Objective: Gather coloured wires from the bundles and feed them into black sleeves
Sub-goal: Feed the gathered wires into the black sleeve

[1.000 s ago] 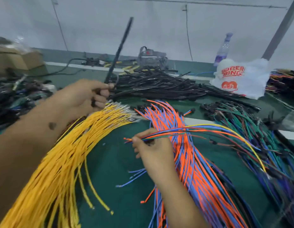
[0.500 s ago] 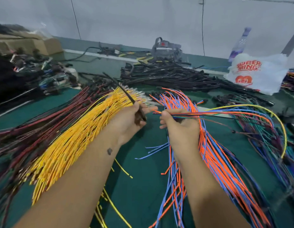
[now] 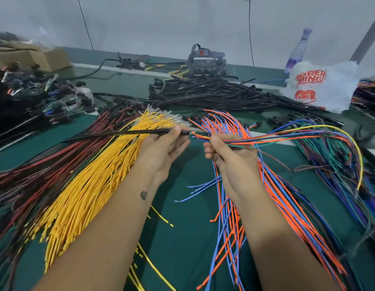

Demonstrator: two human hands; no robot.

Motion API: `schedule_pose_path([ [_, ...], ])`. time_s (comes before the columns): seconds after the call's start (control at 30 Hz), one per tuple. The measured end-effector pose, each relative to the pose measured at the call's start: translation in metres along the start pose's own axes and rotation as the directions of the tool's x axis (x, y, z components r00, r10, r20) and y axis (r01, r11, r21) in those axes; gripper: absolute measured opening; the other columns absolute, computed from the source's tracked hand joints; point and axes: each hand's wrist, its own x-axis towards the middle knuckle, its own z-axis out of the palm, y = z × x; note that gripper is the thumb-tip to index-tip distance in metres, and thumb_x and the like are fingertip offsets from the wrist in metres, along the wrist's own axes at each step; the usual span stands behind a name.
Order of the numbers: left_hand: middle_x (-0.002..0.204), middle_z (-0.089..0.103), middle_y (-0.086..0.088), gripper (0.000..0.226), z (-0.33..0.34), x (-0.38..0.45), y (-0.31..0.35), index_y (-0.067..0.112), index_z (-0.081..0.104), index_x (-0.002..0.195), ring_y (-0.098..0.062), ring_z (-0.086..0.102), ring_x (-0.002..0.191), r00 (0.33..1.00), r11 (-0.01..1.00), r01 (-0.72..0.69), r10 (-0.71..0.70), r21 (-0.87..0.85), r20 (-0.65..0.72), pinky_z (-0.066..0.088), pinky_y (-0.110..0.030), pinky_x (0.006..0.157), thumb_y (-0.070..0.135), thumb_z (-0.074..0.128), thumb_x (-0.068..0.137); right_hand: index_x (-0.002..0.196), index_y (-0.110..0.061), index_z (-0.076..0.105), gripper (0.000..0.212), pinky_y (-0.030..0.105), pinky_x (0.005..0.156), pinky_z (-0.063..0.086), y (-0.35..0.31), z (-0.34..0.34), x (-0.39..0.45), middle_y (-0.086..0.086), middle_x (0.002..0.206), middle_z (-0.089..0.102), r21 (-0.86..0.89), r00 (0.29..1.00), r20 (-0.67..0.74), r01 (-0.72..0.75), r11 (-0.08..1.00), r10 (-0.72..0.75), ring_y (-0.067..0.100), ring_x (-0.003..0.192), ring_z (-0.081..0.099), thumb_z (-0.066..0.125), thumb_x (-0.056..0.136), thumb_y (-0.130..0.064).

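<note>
At mid-frame my left hand [image 3: 165,148] pinches a long thin black sleeve [image 3: 123,133] that runs off to the left, its open end just beside the tips of the mixed coloured wires [image 3: 266,138] gripped in my right hand [image 3: 228,156]. Below lies the yellow wire bundle [image 3: 94,185]; the orange-and-blue wire bundle [image 3: 287,206] lies lower right on green table [image 3: 182,238].

The scene is evenly and softly lit, and no hard shadows are cast on the green counter [image 3: 182,238]. Wide-angle bending is seen at the edges. Motion blur is noted in the wires at the counter's left and right edges; the far clutter is rendered soft.
</note>
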Motion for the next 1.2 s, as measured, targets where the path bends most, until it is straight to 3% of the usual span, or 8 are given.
schedule_pose_path([
  [0.17,0.082,0.073,-0.007,0.007,0.001,-0.005,0.001,0.000,0.065,0.079,-0.014,0.069,0.072,1.000,1.000,-0.001,0.001,0.013,-0.010,0.055,-0.019,0.065,0.003,0.065,0.085,0.074,-0.009,0.067,0.024,0.020,0.055,0.051,0.002,0.001,-0.004,0.004,0.061,0.067,-0.045,1.000,0.030,-0.008,0.999,0.009,0.012,0.057,0.062,0.058,0.090,0.006],
  [0.27,0.084,0.073,-0.009,0.021,0.001,-0.006,0.002,0.007,0.072,0.064,-0.014,0.070,0.074,0.999,1.000,0.015,-0.014,-0.008,0.030,0.056,-0.021,0.068,0.002,0.065,0.084,0.073,-0.010,0.067,0.025,0.019,0.053,0.050,0.001,0.001,-0.002,0.004,0.060,0.066,-0.050,0.999,0.033,-0.025,0.998,0.027,0.011,0.055,0.061,0.058,0.090,0.005],
  [0.33,0.082,0.073,-0.006,0.009,0.000,-0.006,0.002,0.001,0.072,0.079,-0.010,0.069,0.071,0.997,0.998,0.051,-0.049,-0.033,0.061,0.055,-0.018,0.066,0.005,0.066,0.083,0.072,-0.010,0.066,0.025,0.020,0.050,0.049,0.000,0.000,0.000,0.004,0.058,0.065,-0.037,0.998,0.049,-0.035,0.999,0.037,0.012,0.052,0.060,0.057,0.090,0.005],
  [0.43,0.078,0.072,-0.002,0.033,0.002,-0.007,0.004,-0.003,0.063,0.099,-0.006,0.068,0.066,0.995,0.994,0.073,-0.067,-0.078,0.079,0.053,-0.014,0.060,0.014,0.070,0.071,0.075,-0.007,0.063,0.021,0.020,0.047,0.046,-0.002,-0.001,0.002,0.003,0.056,0.063,-0.025,0.995,0.081,-0.053,0.998,0.055,0.011,0.048,0.057,0.055,0.091,0.005],
  [0.67,0.071,0.071,0.002,0.006,0.003,-0.010,0.007,0.012,0.071,0.070,-0.004,0.066,0.061,0.987,0.995,0.068,-0.056,-0.074,0.151,0.052,-0.012,0.056,0.016,0.071,0.066,0.075,-0.008,0.061,0.022,0.018,0.045,0.044,-0.006,-0.003,0.005,0.001,0.054,0.062,0.019,0.992,0.082,-0.094,0.995,0.092,0.010,0.046,0.055,0.054,0.092,0.002],
  [0.83,0.070,0.070,0.003,0.020,0.005,-0.011,0.007,0.008,0.065,0.084,-0.003,0.065,0.059,0.978,0.995,0.097,-0.095,-0.001,0.188,0.052,-0.011,0.056,0.020,0.069,0.068,0.077,-0.005,0.062,0.020,0.020,0.049,0.049,-0.007,-0.003,0.006,0.004,0.057,0.064,-0.032,0.998,0.044,-0.039,0.999,0.041,0.011,0.049,0.059,0.054,0.093,0.003],
  [1.1,0.066,0.071,0.003,0.016,0.005,-0.013,0.005,0.007,0.062,0.092,-0.004,0.067,0.066,0.980,1.000,0.012,-0.017,0.026,0.200,0.054,-0.014,0.067,0.009,0.064,0.077,0.081,-0.005,0.064,0.016,0.026,0.063,0.058,-0.006,-0.002,0.005,0.012,0.069,0.067,-0.126,0.999,-0.005,0.040,0.991,-0.041,0.020,0.062,0.069,0.058,0.092,0.005],
  [1.2,0.071,0.072,0.002,0.027,0.007,-0.012,0.001,-0.003,0.058,0.111,-0.006,0.069,0.076,0.986,1.000,-0.011,0.008,0.016,0.169,0.054,-0.015,0.070,0.001,0.061,0.085,0.081,-0.002,0.063,0.014,0.027,0.065,0.058,-0.003,0.003,0.003,0.012,0.070,0.068,-0.097,0.995,-0.046,0.084,0.992,-0.089,0.020,0.065,0.071,0.059,0.091,0.007],
])
